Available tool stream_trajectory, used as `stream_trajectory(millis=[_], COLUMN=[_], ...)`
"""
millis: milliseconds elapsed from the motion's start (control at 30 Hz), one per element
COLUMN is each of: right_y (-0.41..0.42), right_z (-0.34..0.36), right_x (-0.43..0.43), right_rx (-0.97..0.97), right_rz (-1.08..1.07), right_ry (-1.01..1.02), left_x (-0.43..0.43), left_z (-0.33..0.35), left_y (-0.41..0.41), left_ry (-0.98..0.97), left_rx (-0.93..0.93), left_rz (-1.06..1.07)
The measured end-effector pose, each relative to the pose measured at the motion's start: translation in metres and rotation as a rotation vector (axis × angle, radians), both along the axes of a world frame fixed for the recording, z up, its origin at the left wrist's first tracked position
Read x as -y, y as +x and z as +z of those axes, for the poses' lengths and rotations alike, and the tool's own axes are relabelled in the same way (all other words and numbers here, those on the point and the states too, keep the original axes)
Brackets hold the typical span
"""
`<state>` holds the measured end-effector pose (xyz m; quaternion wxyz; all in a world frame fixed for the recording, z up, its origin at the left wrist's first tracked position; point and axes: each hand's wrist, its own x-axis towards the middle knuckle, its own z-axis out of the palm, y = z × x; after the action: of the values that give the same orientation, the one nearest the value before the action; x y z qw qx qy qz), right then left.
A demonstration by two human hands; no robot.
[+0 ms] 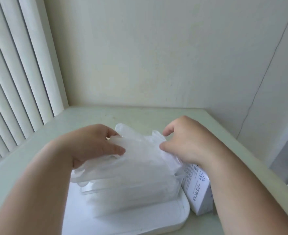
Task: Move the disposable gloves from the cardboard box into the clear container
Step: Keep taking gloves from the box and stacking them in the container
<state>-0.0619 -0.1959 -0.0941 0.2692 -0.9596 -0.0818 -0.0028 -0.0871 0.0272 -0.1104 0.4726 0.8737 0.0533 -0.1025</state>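
A pale, greenish-white bench point(140, 116) filled the corner of a room, with plain cream walls point(156, 56) behind and to the right, and white vertical blinds point(12, 73) down the left side. A thin dark line ran down the right-hand wall. On the bench lay a white rounded-corner plastic tray point(140, 217), and on it stood the clear rectangular plastic container point(123, 186). Just to its right, touching it, stood the white printed cardboard box point(197, 192), tilted and partly hidden beneath the right wrist. The word "INTCO" could be read on its side beside a small fan-shaped mark; the rest of the print was too small to read. The stack of translucent white disposable gloves point(140, 160) was held between both hands, its lower part down inside the clear container and its top standing above the rim. The left hand point(95, 145) gripped the stack's left end, thumb on the near face and fingers curled behind. The right hand point(185, 141) pinched the crumpled right end, thumb pressed against it and fingers curled over
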Motion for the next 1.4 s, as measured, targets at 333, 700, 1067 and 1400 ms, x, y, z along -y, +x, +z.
stream_trajectory(millis=[333, 700, 1067, 1400], right_y=[-0.007, -0.009, -0.015, -0.001], right_z=[0.005, -0.032, -0.002, 0.021], right_x=[-0.001, -0.041, -0.02, 0.064], right_rx=[0.065, -0.193, -0.155, -0.324], right_rz=[0.23, 0.419, 0.398, 0.083], right_ry=[-0.015, -0.407, -0.264, -0.257], left_x=[0.015, 0.051, 0.037, 0.077], left_z=[0.032, -0.014, 0.015, 0.013], left_y=[-0.021, 0.006, -0.008, -0.003], left_ry=[0.593, 0.846, 0.629, 0.106], left_rx=[0.089, -0.231, 0.022, 0.558], left_rz=[0.01, -0.271, -0.093, -0.092])
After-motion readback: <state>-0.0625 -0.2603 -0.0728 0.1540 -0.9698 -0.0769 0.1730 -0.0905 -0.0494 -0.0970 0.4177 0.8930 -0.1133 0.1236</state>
